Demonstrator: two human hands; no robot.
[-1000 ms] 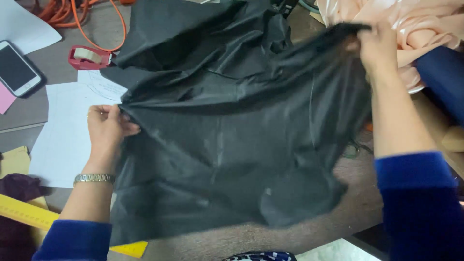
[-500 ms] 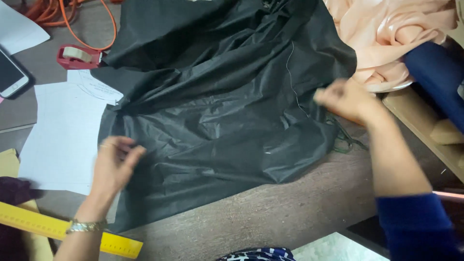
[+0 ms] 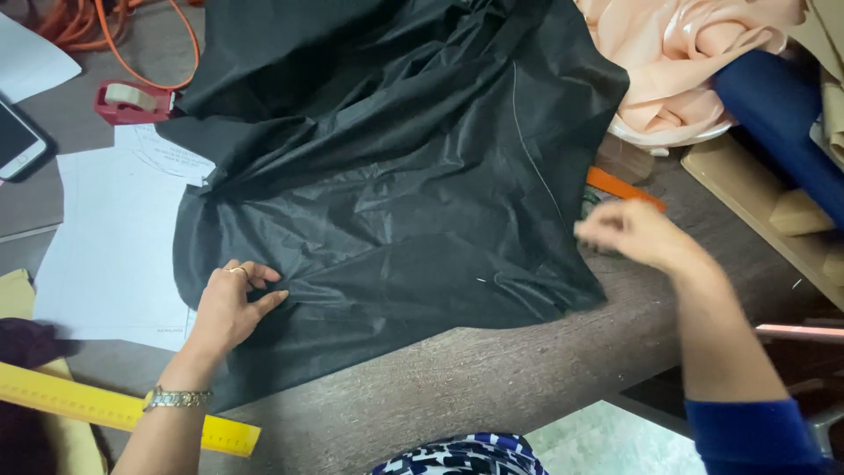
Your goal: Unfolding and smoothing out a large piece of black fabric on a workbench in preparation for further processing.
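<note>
Our left hand (image 3: 230, 303) lies loosely curled, fingertips on the crinkled black fabric sheet (image 3: 387, 185) spread across the table; right hand (image 3: 629, 233), blurred, hovers at fabric's rt edge, grip can't tell; yellow ruler (image 3: 105, 409) nearby.

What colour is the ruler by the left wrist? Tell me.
Yellow. The ruler shows in the head view, lower left.

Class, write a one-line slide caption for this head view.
Left hand presses crumpled black fabric on a grey-brown table; blurred right hand at its edge.
</note>
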